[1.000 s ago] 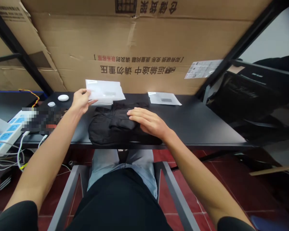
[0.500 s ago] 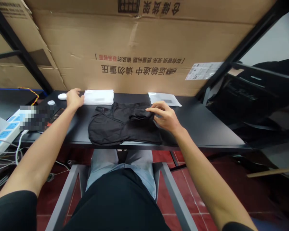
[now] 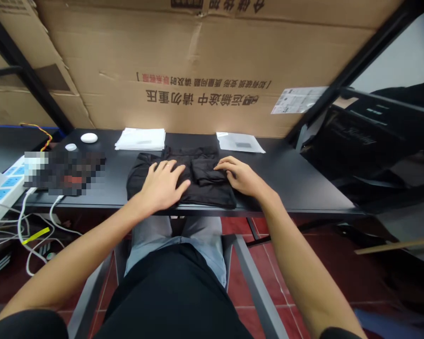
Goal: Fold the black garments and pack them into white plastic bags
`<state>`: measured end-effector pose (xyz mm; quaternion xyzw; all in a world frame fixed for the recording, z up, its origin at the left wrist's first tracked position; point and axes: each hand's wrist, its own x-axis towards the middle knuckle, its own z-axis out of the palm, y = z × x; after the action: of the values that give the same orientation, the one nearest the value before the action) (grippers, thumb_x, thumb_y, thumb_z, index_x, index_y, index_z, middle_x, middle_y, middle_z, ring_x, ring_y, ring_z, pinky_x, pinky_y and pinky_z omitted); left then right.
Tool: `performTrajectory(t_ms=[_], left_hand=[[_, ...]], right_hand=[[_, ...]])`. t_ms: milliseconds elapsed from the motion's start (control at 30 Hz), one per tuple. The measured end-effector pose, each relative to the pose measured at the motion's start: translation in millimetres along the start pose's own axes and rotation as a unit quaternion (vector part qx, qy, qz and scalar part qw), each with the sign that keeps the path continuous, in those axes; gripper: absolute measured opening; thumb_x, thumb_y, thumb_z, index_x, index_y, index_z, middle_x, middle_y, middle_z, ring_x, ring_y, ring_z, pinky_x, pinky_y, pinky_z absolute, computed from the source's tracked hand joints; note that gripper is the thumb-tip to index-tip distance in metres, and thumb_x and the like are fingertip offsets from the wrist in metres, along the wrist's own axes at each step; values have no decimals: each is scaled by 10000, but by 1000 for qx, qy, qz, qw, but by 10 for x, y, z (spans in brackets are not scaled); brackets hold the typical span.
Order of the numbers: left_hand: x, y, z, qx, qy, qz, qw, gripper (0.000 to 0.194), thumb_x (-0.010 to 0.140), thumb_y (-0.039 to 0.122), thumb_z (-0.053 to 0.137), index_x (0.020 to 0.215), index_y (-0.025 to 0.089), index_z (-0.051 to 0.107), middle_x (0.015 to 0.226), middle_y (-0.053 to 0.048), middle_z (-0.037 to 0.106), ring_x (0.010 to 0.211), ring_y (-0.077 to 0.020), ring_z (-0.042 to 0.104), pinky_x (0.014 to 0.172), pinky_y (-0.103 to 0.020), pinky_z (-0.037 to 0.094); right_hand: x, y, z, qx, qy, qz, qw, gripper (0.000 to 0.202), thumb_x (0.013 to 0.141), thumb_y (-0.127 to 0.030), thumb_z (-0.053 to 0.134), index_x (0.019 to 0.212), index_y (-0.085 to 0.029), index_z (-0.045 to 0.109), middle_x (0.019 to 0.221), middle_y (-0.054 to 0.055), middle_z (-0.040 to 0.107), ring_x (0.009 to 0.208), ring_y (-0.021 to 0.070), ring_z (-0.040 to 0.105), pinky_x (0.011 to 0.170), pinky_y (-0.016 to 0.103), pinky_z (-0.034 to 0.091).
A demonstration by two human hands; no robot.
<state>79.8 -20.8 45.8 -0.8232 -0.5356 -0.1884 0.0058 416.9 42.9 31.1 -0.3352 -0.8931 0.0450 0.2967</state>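
A black table [image 3: 293, 183] runs across the scene, its far edge against brown cardboard [image 3: 198, 52]. Below are red tiles [image 3: 261, 278], with a grey chair [image 3: 256, 287] at the near side. A power strip [image 3: 3, 190] and white cables [image 3: 21, 230] are on the left; a white oval [image 3: 89, 138] and a small white cap [image 3: 70, 147] sit far left. Two white packets, the left packet [image 3: 141, 140] and the right packet [image 3: 240, 142], lie along the cardboard.

The black cloth [image 3: 210, 194] lies at the table's near edge, under both hands. The left hand [image 3: 164, 186] is spread flat on its left part. The right hand [image 3: 243, 176] has bent fingers touching a folded flap on the right; whether they pinch it I cannot tell.

The cardboard's Chinese print is upside down: 运输中 请勿重压, with 联系客服 in red above. A white label [image 3: 298, 100] at far right is too small to read
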Motion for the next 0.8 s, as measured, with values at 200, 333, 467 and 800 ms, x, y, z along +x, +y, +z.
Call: performTrajectory(t_ms=[200, 333, 467, 800], left_hand=[[-280, -174, 147, 0, -72, 8, 997, 643, 1183, 569, 494, 1774, 324, 548, 1878, -143, 464, 1771, -413, 372, 1405, -814, 244], [-125, -151, 0, -11, -42, 12, 999, 685, 1116, 550, 643, 1727, 248, 581, 1791, -182, 571, 1688, -409, 487, 1423, -726, 297], [132, 251, -22, -37, 7, 70, 997, 626, 1057, 559, 764, 1581, 224, 692, 1635, -175, 681, 1537, -395, 598, 1316, -585, 488], [508, 697, 193, -14, -23, 75, 997, 459, 1161, 313, 608, 1613, 257, 661, 1463, -139, 744, 1359, -327, 688, 973, -412, 641]], right_hand=[[-151, -88, -51, 54, 72, 45, 995, 315, 1055, -190, 628, 1313, -267, 790, 1286, 98, 832, 1112, 279, 828, 999, 463, 718], [-193, -130, -25, 43, 105, 73, 991, 80, 1052, -270, 717, 1095, -258, 783, 1076, 62, 853, 986, 280, 825, 980, 466, 695], [-184, -190, 8, 54, 107, 70, 990, 48, 1047, -286, 737, 1049, -267, 780, 1077, 59, 864, 993, 286, 824, 982, 468, 679], [-112, -220, 241, 82, 115, 88, 986, 126, 1038, -264, 685, 1156, -267, 729, 1120, 79, 839, 994, 293, 820, 955, 472, 693]])
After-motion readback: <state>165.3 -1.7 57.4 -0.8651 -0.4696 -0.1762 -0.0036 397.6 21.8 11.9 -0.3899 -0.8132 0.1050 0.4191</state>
